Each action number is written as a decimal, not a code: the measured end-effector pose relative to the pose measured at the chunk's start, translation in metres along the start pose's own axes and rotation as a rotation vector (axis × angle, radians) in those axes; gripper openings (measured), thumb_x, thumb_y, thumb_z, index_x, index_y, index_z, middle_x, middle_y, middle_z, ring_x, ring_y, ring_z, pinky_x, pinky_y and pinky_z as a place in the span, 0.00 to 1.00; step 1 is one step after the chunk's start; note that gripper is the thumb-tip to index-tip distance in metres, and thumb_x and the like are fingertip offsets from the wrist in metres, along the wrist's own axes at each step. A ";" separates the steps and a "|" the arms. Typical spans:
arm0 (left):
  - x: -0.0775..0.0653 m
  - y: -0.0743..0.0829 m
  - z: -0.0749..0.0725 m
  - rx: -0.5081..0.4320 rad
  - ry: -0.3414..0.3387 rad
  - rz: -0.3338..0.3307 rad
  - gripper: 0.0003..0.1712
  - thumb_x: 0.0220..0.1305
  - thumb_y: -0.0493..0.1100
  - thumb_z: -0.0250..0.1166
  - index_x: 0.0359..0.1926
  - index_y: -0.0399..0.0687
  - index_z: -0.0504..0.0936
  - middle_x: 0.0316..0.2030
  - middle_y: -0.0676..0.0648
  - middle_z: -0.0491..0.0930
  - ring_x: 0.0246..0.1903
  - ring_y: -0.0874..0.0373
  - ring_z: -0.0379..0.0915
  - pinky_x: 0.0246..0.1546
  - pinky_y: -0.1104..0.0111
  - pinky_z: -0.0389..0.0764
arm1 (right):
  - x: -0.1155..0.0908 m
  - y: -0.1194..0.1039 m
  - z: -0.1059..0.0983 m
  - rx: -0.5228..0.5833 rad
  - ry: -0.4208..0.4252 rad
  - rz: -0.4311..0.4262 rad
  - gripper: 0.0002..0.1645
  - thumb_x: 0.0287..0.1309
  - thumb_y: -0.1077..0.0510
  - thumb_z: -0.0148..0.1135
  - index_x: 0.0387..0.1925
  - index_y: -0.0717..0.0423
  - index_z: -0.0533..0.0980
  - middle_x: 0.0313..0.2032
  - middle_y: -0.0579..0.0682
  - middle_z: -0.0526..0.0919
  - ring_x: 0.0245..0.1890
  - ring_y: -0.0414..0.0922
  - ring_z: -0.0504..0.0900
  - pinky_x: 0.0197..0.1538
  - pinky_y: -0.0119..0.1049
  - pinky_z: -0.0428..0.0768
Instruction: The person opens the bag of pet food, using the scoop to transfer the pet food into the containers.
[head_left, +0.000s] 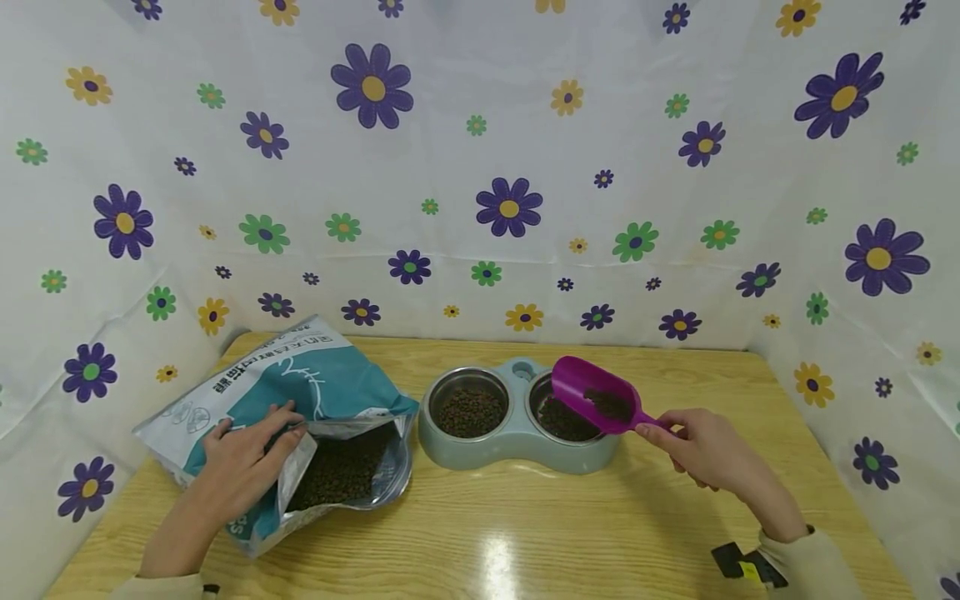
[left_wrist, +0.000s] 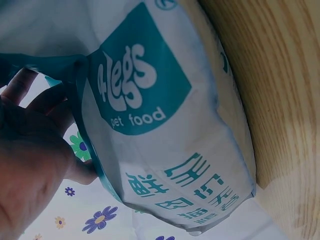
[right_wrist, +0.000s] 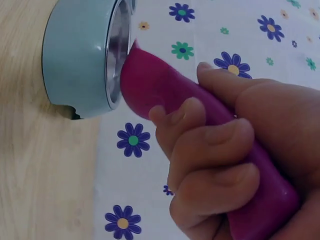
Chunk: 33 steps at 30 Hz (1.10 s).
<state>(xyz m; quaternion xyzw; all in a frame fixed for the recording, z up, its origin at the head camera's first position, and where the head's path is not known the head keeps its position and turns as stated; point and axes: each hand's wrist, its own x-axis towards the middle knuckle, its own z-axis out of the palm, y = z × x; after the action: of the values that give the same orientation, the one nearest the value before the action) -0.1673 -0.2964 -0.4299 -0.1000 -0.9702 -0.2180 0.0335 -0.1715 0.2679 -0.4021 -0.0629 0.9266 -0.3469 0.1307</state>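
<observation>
My left hand (head_left: 251,458) grips the edge of a teal and white pet food bag (head_left: 352,375) beside its mouth. The bag lies on its side, with brown kibble (head_left: 345,471) showing inside. In the left wrist view its printed face is close to the fingers (left_wrist: 47,100). My right hand (head_left: 705,450) holds a magenta scoop (head_left: 585,383) by its handle, with some kibble in it. The scoop is tilted over the right metal bowl of a pale blue double feeder (head_left: 480,450). Kibble lies in both the left bowl (head_left: 468,412) and the right bowl (head_left: 555,421).
The feeder stands on a wood-grain table (head_left: 495,533), right of the bag's mouth. A white flower-patterned cloth (head_left: 450,167) hangs behind the table and along both sides. A dark tag with a yellow patch (head_left: 748,570) is by the right sleeve.
</observation>
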 end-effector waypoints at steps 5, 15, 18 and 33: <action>0.001 -0.001 0.000 0.002 -0.005 0.000 0.26 0.82 0.56 0.44 0.62 0.45 0.78 0.71 0.32 0.68 0.64 0.28 0.70 0.59 0.27 0.46 | -0.001 -0.005 -0.001 -0.134 0.069 -0.005 0.25 0.72 0.41 0.60 0.43 0.61 0.83 0.16 0.45 0.74 0.14 0.39 0.68 0.17 0.30 0.67; 0.001 0.000 -0.001 0.013 -0.004 0.013 0.26 0.82 0.55 0.45 0.65 0.45 0.77 0.71 0.32 0.69 0.64 0.27 0.71 0.59 0.27 0.47 | -0.004 -0.013 0.005 -0.320 0.180 -0.032 0.20 0.68 0.43 0.65 0.27 0.52 0.79 0.15 0.42 0.67 0.17 0.38 0.63 0.21 0.30 0.59; 0.000 0.000 0.000 0.013 -0.011 0.011 0.26 0.82 0.55 0.45 0.66 0.45 0.77 0.71 0.33 0.68 0.64 0.28 0.71 0.59 0.27 0.47 | -0.007 -0.016 0.008 -0.378 0.235 -0.058 0.20 0.66 0.44 0.66 0.23 0.50 0.76 0.15 0.42 0.66 0.16 0.38 0.63 0.20 0.30 0.59; -0.001 -0.001 -0.001 -0.004 -0.013 0.003 0.26 0.82 0.56 0.45 0.63 0.45 0.78 0.72 0.32 0.67 0.66 0.28 0.68 0.59 0.26 0.46 | -0.008 -0.033 0.017 -0.522 0.340 -0.105 0.25 0.63 0.42 0.69 0.19 0.49 0.70 0.15 0.42 0.64 0.15 0.39 0.63 0.20 0.31 0.57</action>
<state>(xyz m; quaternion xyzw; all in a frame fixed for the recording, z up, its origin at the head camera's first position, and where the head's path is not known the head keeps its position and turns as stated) -0.1667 -0.2980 -0.4300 -0.1028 -0.9698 -0.2193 0.0273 -0.1585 0.2342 -0.3910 -0.0831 0.9884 -0.1091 -0.0649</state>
